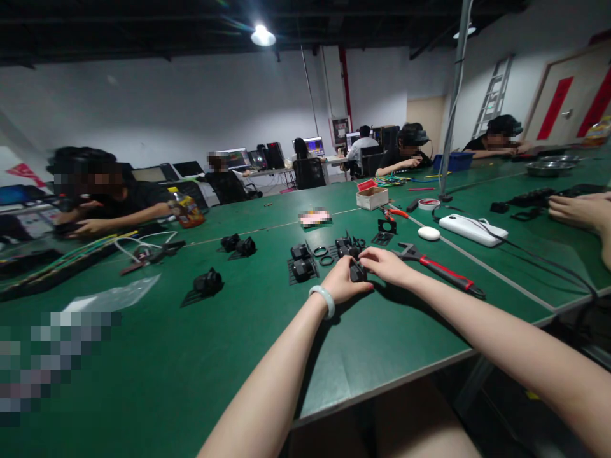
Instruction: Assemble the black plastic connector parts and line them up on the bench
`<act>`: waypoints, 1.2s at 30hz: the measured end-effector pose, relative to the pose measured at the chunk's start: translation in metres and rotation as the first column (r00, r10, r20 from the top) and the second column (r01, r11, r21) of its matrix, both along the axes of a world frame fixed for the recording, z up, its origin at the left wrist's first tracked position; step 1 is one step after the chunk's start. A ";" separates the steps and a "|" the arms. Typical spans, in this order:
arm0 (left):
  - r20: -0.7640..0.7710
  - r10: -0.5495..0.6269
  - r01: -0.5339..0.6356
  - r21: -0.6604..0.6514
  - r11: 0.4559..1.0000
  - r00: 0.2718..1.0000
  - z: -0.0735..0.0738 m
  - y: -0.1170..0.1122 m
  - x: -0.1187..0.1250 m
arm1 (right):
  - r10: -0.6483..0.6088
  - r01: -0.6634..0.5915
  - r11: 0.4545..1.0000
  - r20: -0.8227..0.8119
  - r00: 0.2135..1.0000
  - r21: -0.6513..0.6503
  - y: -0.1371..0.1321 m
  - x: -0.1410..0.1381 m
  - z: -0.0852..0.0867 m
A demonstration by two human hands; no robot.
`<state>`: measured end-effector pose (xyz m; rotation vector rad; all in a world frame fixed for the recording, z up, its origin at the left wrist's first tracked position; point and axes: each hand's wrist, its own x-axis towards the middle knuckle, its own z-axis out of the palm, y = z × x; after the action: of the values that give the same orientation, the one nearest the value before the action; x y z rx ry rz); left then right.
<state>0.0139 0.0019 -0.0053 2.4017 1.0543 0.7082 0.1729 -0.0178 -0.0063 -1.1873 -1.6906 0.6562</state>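
My left hand (338, 281), with a pale bangle at the wrist, grips a small black plastic part (358, 273) just over the green table. The fingers of my right hand (386, 263) are closed against the far right side of that part; their tips are partly hidden. Right behind my hands sit black fittings on plates (344, 244). To the left lie two black rings (327, 260) and a pair of black fittings (301, 270). A black bracket with a round hole (386, 228) stands beyond my right hand. An adjustable wrench (446, 272) with a red and black handle rests beside my right forearm.
More black fittings (207, 282) lie left on the green table (258, 369). Rightward are a white power strip (472, 229), a white oval object (428, 233), a cable and a metal pole (453, 108). A small box (372, 198) stands behind. Other people work around the table.
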 end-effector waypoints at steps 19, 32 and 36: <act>-0.107 0.042 -0.045 -0.018 0.999 0.993 0.011 -0.004 -0.022 | 0.193 -0.206 0.978 -0.237 0.952 -0.033 -0.005 -0.010 -0.007; -0.488 0.107 -0.107 0.026 0.994 0.866 0.036 -0.004 -0.064 | 0.098 -0.184 0.945 0.303 0.948 0.272 -0.007 -0.055 -0.014; -0.530 0.114 -0.140 -0.008 0.990 0.840 0.039 -0.004 -0.070 | 0.105 -0.221 0.938 0.386 0.916 0.269 0.001 -0.069 -0.015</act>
<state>-0.0561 -0.0026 0.0342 2.5664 1.4324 0.0354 0.1040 -0.0164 -0.0208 -0.9894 -2.1376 0.2582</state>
